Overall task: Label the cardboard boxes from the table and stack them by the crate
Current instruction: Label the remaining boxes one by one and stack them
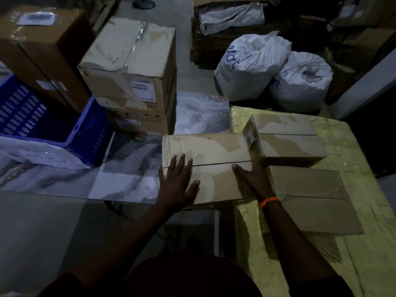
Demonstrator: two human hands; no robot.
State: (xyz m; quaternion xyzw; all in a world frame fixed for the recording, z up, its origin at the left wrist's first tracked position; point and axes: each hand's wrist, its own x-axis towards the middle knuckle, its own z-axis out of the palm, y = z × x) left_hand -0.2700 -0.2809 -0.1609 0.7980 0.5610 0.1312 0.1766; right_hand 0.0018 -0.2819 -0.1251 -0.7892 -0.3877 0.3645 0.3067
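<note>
An orange wristband point(270, 201) on the right wrist, dark top point(192, 277)

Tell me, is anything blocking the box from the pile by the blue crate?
Nothing visible. Only bare floor lies between the box and the pile beside the crate; a small round thing sits at the pile's foot.
</note>
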